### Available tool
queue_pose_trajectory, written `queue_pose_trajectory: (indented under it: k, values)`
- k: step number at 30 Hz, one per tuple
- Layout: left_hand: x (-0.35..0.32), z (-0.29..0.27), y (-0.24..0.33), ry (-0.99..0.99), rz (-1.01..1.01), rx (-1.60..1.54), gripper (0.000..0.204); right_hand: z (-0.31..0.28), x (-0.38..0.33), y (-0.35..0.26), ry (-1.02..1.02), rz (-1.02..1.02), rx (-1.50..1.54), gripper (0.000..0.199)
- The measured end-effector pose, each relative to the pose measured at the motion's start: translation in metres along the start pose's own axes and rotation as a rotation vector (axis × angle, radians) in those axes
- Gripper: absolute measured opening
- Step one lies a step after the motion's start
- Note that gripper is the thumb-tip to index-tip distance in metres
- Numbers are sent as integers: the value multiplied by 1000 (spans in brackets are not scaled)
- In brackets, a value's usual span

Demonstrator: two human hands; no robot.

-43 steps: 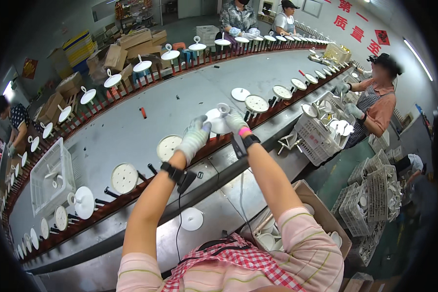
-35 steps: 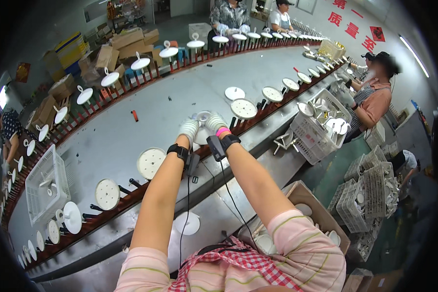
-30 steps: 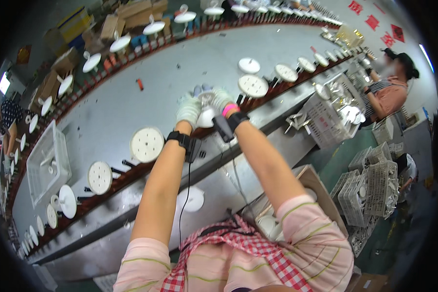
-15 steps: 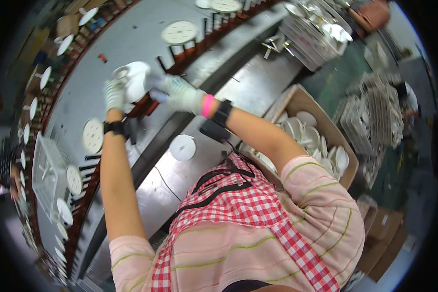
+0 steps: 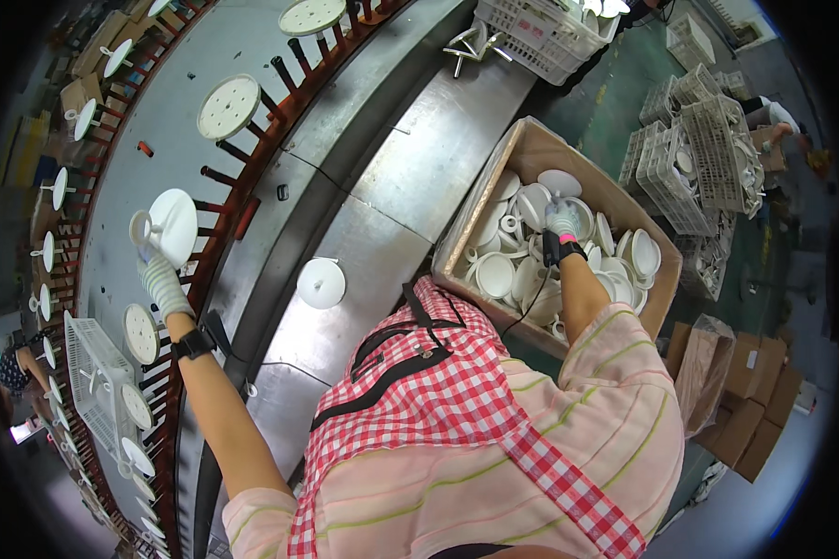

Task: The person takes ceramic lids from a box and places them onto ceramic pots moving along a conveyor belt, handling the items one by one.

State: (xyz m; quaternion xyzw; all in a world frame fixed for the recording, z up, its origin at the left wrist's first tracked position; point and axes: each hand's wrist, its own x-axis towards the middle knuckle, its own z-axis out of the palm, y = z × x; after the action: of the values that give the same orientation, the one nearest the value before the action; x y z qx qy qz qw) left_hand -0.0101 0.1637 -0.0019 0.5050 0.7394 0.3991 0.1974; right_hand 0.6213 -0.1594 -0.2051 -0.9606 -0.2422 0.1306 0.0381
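My left hand (image 5: 164,282), in a striped white glove, has its fingers closed at the ring of a white disc (image 5: 174,229). That disc stands at the row of dark-tipped pegs along the curved rail. Over to the right, my right hand (image 5: 560,220), also gloved, reaches down into a cardboard box (image 5: 453,265) heaped with white discs (image 5: 494,276) and ring-shaped parts. Its fingertips are among the pieces, and I cannot make out whether they grip one. A single white disc with a short stem (image 5: 322,283) lies on the metal bench between my arms.
White discs with holes (image 5: 228,107) rest on the pegs nearby. A clear plastic crate (image 5: 103,387) sits inside the curved rail. Stacked crates of white parts (image 5: 676,177) and cardboard cartons (image 5: 750,373) stand at the right. Other people are at the far left and far right.
My right hand has left the white piece at the pegs and moved right, down into the cardboard box. My left hand stays at the disc. The whole view has shifted.
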Motion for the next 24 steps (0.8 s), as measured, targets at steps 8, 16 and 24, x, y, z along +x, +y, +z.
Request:
queue_pose_trajectory:
  k: [8,16,24]
  values:
    - [-40,-62,-38,68,-326,-33,60,26,16,4,-159,-254,-403,44]
    - [-157,-103,-48,135,-337,-205,39,-29,-12,52,378,-190,162,25]
    - [-188,-105,-38,151,-386,-398,33,-166,-44,-121,536,-620,777,26]
